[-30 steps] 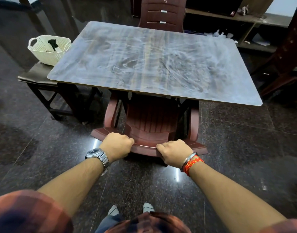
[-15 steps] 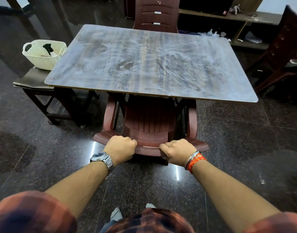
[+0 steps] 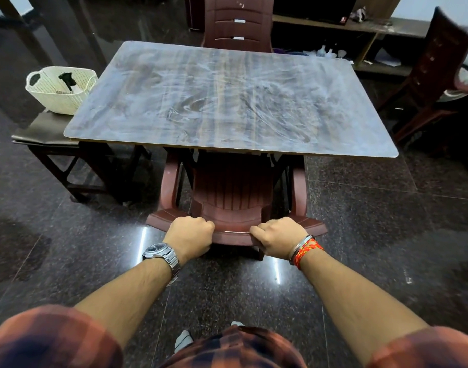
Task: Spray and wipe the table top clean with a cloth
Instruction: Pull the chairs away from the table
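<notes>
Head view shows the left hand (image 3: 189, 236) and right hand (image 3: 279, 237) both wrapped tight on the top edge of a brown chair (image 3: 232, 197). Just past the chair is the smeary table top (image 3: 227, 102). A white basket (image 3: 60, 88) sits left of the table.

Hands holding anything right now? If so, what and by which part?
Both grip the maroon plastic chair by the top edge of its backrest: left hand toward its left end, right hand toward its right end. No cloth or spray bottle held.
</notes>
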